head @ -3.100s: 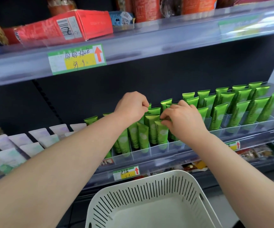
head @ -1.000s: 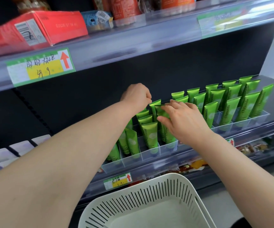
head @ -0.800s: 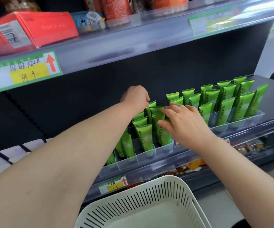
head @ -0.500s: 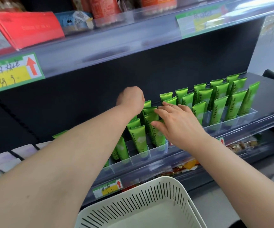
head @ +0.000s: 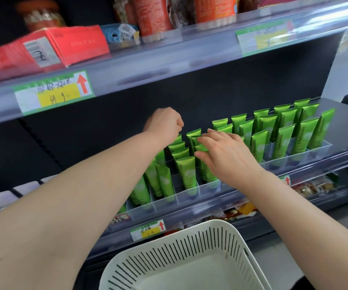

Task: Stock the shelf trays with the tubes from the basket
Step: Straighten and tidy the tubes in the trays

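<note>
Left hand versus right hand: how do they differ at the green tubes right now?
The left hand is curled into a fist; the right hand has its fingers stretched out. The left hand sits further back; the right hand lies nearer, fingers on the green tubes' tops. Whether the left hand holds a tube is hidden. Both reach over the clear tray.

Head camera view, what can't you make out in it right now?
Head view:
- Left hand: curled fingers face away, so any grip on a tube is hidden.
- Tubes under the right hand: covered by it.
- Basket: front cut off by the bottom edge.
- Upper price label: handwriting blurred.
</note>
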`<state>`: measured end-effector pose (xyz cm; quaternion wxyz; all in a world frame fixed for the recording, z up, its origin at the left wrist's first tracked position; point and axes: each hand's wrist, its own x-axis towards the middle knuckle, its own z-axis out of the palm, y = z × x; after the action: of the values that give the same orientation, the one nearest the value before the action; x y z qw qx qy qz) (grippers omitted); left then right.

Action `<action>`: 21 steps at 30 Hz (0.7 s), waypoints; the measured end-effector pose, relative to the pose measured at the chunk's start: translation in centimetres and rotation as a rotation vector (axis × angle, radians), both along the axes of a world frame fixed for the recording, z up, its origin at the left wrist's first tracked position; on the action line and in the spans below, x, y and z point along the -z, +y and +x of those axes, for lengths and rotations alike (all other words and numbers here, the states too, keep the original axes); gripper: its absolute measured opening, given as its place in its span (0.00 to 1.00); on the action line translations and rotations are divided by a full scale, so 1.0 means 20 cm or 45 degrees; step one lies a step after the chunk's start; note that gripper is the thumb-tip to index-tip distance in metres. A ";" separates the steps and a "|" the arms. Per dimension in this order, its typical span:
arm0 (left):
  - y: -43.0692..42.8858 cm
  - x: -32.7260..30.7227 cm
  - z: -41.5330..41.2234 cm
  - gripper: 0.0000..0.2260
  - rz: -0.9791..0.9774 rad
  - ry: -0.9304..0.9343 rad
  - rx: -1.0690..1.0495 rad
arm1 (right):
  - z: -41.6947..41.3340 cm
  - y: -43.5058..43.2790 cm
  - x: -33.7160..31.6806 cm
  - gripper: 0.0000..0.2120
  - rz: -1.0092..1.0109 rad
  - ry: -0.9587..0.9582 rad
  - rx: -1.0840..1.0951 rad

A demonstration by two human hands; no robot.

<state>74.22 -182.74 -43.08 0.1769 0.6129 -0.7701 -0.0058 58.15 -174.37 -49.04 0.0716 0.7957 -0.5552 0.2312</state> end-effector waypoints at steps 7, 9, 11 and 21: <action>0.17 -0.04 0.25 0.06 -0.007 0.027 -0.057 | 0.25 0.02 -0.03 0.16 -0.081 0.005 -0.157; 0.20 -0.05 0.31 0.06 -0.001 0.054 -0.081 | 0.30 0.02 -0.02 0.14 -0.069 0.024 -0.173; 0.23 -0.05 0.35 0.06 0.001 0.072 -0.091 | 0.35 0.02 -0.01 0.13 -0.032 0.043 -0.177; 0.27 -0.01 0.42 0.04 0.084 0.062 -0.065 | 0.40 0.00 -0.01 0.11 0.052 0.154 -0.126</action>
<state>82.66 -177.30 -42.86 0.1754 0.6376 -0.7490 -0.0416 66.16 -174.39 -48.93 0.0772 0.8361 -0.5143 0.1745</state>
